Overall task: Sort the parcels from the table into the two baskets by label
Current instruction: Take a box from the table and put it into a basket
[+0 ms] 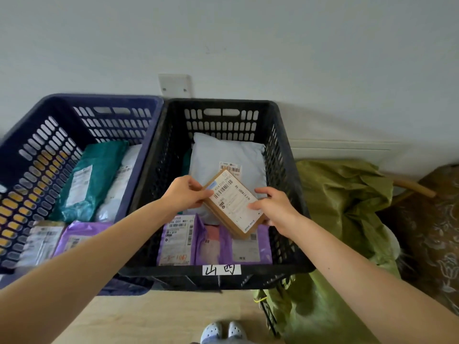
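A flat brown cardboard parcel (234,203) with a white shipping label hangs above the inside of the black basket (285,155). My left hand (187,193) pinches its left edge and my right hand (274,207) grips its right edge. Below it in the black basket lie a grey poly mailer (223,152) and purple mailers (177,240). The blue basket (32,135) to the left holds a teal mailer (94,177), a white mailer (119,184) and a purple mailer (74,235). A handwritten white tag (221,270) sticks on the black basket's front rim.
The baskets stand side by side against a pale wall with a white wall plate (175,86). A green woven sack (345,207) sits right of the black basket, with a brown patterned cloth (437,232) beyond it. Wooden floor (161,316) and my slippers (223,331) are below.
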`<state>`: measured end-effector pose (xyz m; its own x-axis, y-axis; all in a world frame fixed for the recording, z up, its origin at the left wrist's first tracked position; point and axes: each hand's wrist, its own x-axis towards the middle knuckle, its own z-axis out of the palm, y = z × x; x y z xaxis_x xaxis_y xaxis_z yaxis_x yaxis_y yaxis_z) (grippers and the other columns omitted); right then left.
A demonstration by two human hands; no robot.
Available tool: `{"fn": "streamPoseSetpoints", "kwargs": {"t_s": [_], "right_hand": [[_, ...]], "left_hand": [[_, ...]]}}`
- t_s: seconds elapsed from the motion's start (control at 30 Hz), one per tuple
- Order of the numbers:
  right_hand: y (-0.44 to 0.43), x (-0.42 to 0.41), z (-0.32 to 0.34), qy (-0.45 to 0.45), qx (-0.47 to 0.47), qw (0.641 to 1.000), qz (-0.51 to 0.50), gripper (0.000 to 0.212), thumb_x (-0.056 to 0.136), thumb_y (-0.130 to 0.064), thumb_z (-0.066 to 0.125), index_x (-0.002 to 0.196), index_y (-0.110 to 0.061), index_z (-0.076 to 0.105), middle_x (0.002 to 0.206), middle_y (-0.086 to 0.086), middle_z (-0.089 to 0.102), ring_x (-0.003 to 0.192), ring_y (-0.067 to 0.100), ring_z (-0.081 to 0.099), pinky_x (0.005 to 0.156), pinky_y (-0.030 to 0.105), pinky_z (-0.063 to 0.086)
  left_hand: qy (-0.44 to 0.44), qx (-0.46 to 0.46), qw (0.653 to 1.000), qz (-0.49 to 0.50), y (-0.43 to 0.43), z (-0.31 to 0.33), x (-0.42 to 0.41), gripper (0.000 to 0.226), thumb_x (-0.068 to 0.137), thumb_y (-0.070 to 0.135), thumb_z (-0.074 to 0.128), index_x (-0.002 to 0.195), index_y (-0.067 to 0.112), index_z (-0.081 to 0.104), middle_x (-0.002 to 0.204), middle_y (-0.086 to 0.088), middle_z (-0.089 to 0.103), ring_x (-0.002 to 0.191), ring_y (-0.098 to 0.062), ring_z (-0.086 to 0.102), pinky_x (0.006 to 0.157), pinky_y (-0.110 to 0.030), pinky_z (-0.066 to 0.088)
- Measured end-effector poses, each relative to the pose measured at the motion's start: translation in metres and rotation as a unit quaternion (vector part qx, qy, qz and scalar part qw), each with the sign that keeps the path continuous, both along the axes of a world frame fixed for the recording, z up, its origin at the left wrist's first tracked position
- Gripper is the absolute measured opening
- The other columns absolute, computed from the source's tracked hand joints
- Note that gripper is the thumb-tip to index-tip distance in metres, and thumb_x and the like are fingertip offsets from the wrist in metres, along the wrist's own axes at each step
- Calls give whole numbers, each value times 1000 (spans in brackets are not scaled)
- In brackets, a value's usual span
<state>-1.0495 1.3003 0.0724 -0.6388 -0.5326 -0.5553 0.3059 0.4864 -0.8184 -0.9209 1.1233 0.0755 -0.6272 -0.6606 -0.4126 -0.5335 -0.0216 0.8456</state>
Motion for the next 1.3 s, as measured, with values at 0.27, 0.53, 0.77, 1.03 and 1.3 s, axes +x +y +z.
{"fn": "streamPoseSetpoints", "kwargs": {"t_s": [0.27,0.53,0.77,1.03,1.3], "right_hand": [[-25,15,5,-1,-28,1000,13,50,82,0,71,129,-8,55,116,10,67,101,24,67,93,42,54],[-49,23,9,-25,-61,996,59,49,83,3,69,128,-11,56,121,9,66,104,24,66,78,31,57],[-48,11,15,-1,-36,999,33,46,85,-4,69,129,-9,56,116,7,66,96,19,66,75,32,56],[-23,0,29,131,78,975,164,54,82,-9,74,132,-11,53,115,6,60,85,13,61,61,18,50],[-13,5,21,143,182,914,333,54,82,-14,76,132,-18,56,120,3,58,101,17,58,78,25,51]], "left_hand": [[8,-21,1000,7,-7,13,8,51,80,14,78,119,12,45,106,-6,62,91,-23,66,73,-40,60],[41,-53,998,4,-13,32,1,79,75,6,80,135,25,32,101,4,64,84,-7,64,65,-33,59],[-9,-31,999,-11,-14,37,1,59,79,9,79,118,13,35,102,-2,62,87,-18,67,63,-35,61],[-105,-12,988,-115,7,25,11,59,82,16,76,129,10,40,103,-7,56,76,-20,62,71,-37,60],[-154,100,963,-196,25,7,35,90,88,3,67,154,27,9,93,-9,67,65,-22,70,75,-47,59]]}}
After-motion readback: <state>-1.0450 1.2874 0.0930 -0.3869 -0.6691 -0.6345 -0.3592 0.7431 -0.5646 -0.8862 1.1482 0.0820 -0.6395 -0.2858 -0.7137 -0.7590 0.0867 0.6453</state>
